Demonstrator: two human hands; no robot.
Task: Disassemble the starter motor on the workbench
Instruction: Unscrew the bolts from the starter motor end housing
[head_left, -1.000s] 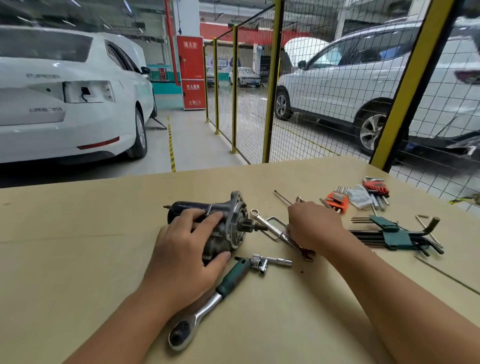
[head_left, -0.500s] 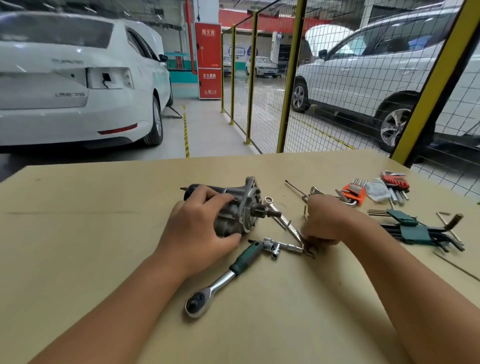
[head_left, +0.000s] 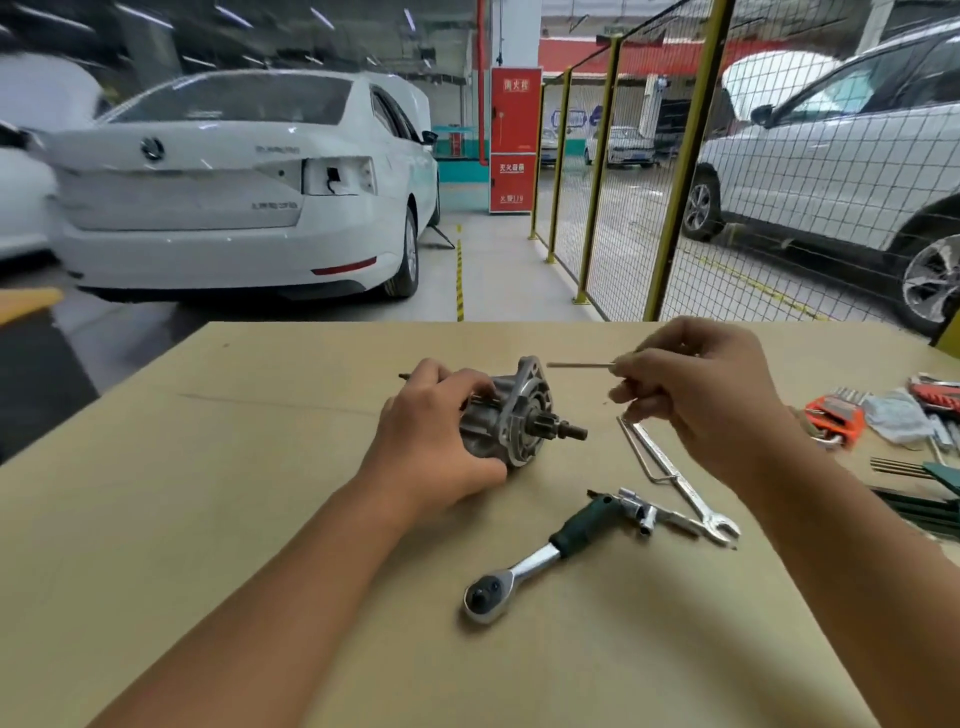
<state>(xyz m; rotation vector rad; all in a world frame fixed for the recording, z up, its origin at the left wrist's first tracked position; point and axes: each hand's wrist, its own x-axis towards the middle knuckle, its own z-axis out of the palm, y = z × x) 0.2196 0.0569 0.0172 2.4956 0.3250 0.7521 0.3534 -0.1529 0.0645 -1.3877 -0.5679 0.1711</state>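
The starter motor (head_left: 522, 415) lies on its side on the workbench (head_left: 208, 519), its silver flange and pinion shaft pointing right. My left hand (head_left: 431, 441) grips its dark body from the near side, fingers curled over the top. My right hand (head_left: 696, 395) is raised above the bench to the right of the motor and pinches a thin metal rod, likely a hex key (head_left: 579, 365), which points left toward the top of the flange. The rod's tip is just short of the flange.
A ratchet wrench with a green grip (head_left: 545, 556) lies near the front, a socket adapter (head_left: 639, 509) at its end. An open-end spanner (head_left: 685, 488) lies beside it. Hex key sets (head_left: 831, 421) and a rag (head_left: 896, 415) sit at the right edge.
My right hand has lifted off the bench with the thin rod and now holds it up level with the motor's flange. The left hand stays on the motor. The camera has tilted up.
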